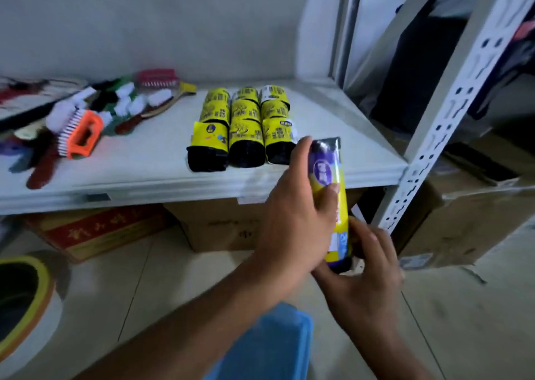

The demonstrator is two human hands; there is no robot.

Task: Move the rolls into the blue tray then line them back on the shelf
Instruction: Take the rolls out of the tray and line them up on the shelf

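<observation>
Several black rolls with yellow labels (246,124) lie in three neat rows on the white shelf (144,174), near its right half. A longer roll with a yellow and purple wrapper (333,182) is held in the air just in front of the shelf's front edge, to the right of the rows. My left hand (298,214) wraps its upper part from the left. My right hand (364,266) grips its lower end from below. The blue tray (272,347) sits on the floor beneath my forearms, partly hidden by them.
A pile of scrubbing brushes (81,119) covers the shelf's left side. A perforated white upright (451,104) stands at the shelf's right corner. Cardboard boxes (225,229) sit under the shelf and to the right. A large tape roll (26,301) lies at lower left.
</observation>
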